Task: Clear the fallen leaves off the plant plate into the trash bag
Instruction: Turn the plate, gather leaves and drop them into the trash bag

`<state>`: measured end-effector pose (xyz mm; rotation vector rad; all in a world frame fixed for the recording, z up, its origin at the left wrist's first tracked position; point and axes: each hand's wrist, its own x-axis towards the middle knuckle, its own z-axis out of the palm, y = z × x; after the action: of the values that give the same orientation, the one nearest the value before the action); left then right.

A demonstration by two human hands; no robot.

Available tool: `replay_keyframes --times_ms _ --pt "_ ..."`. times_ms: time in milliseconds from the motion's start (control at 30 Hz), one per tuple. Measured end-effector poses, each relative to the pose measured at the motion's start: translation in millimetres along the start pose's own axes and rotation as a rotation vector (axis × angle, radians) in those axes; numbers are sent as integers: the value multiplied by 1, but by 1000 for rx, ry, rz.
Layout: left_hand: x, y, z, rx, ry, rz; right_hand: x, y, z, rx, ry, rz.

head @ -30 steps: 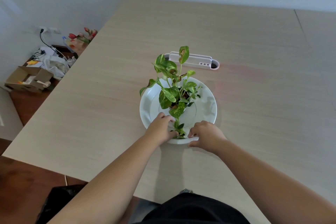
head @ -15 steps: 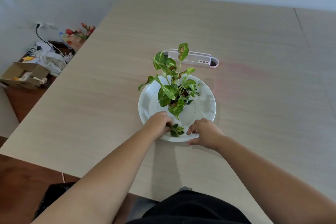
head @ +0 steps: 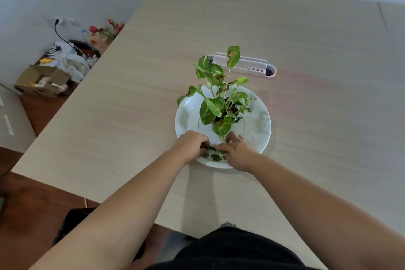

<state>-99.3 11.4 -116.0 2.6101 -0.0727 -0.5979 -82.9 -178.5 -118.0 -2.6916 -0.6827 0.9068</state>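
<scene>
No lettering, labels or numbers readable anywhere here; the cardboard box (head: pixel 41 80) on the floor shows none.

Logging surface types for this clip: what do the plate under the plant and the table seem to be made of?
The plate looks like glazed white ceramic, perhaps melamine: smooth, glossy, with soft reflections of the leaves. The table looks like pale wood-grain laminate, matte, with fine parallel streaks and a thin seam at the far right.

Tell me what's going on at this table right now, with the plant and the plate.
A person is gathering fallen leaves at the near edge of a white plate that holds a small potted plant. The left hand and right hand meet over the leaves, fingers curled onto them. The leaves are on the plate, not yet binned. A white desk organizer sits behind.
</scene>
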Motion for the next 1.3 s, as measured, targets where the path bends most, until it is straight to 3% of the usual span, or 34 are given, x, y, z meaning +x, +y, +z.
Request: replay_keyframes --times_ms 167,367,567,833,1133,1300 --pt "0 -1 -4 42 -51 8 -1 6 -4 -11 -8 -26" --pt "5 2 -12 95 -61 -11 -3 8 -7 137 132 85" --pt "2 20 -6 195 8 -173 5 2 5 127 83 158" --pt "-8 38 18 304 140 -146 8 1 3 -7 -26 144" --pt "-7 29 7 255 34 -181 4 6 -12 175 21 192" --pt "-6 39 14 300 66 -192 17 -11 -5 10 -16 246"
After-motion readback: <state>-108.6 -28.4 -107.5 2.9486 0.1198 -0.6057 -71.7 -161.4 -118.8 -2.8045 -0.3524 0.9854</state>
